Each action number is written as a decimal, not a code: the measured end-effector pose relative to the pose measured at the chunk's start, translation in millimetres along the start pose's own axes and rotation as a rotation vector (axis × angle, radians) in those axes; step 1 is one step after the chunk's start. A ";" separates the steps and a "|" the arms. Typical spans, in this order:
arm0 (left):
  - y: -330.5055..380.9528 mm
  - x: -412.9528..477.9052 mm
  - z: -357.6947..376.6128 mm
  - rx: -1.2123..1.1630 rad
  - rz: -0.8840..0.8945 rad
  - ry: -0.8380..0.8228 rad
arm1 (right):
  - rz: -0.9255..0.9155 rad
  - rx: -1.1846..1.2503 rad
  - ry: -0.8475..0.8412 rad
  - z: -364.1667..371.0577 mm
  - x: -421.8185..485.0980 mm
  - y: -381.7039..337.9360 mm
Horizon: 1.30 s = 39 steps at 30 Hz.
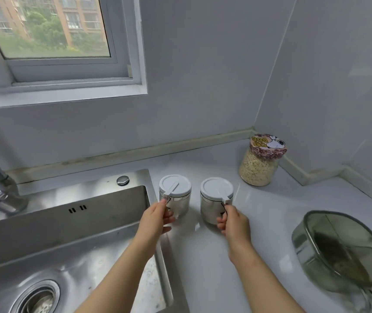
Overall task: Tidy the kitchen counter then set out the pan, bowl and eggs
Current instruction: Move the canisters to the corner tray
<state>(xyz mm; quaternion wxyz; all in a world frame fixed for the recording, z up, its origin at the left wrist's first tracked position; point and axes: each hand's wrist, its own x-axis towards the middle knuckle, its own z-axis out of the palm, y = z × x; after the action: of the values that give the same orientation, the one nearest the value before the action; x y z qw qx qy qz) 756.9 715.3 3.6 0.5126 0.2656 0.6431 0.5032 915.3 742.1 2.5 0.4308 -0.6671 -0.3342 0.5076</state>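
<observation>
– The hands?
– The left hand (158, 219) curls its fingers round the handle of the left white-lidded steel canister (176, 195); the right hand (233, 222) grips the right white-lidded steel canister (215, 201) likewise.
– Where?
– Upright on the white counter (225, 256), beside the steel sink (79, 222).

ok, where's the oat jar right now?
Head view, right of centre: the oat jar stands on the counter in the back corner by the walls, apart from and behind-right of the right-hand canister.

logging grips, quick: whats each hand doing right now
left hand: grips the left jar by its side handle.
right hand: grips the right jar by its side handle.
</observation>
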 end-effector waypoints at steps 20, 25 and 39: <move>-1.3 -198.0 73.3 0.207 0.212 -0.568 | -0.174 0.465 0.538 -178.3 -216.2 42.9; -36.9 -293.8 122.2 0.250 0.190 -0.826 | -0.179 0.583 0.781 -261.5 -295.0 83.7; -185.6 -628.0 194.9 0.389 0.055 -1.349 | -0.070 0.614 1.319 -468.2 -576.1 225.5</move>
<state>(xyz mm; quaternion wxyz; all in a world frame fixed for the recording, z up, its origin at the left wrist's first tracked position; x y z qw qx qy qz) 1179.2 184.5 85.3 0.7299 0.6227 0.2564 0.1172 1218.7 31.6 73.7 0.7264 -0.6723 0.1312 0.0569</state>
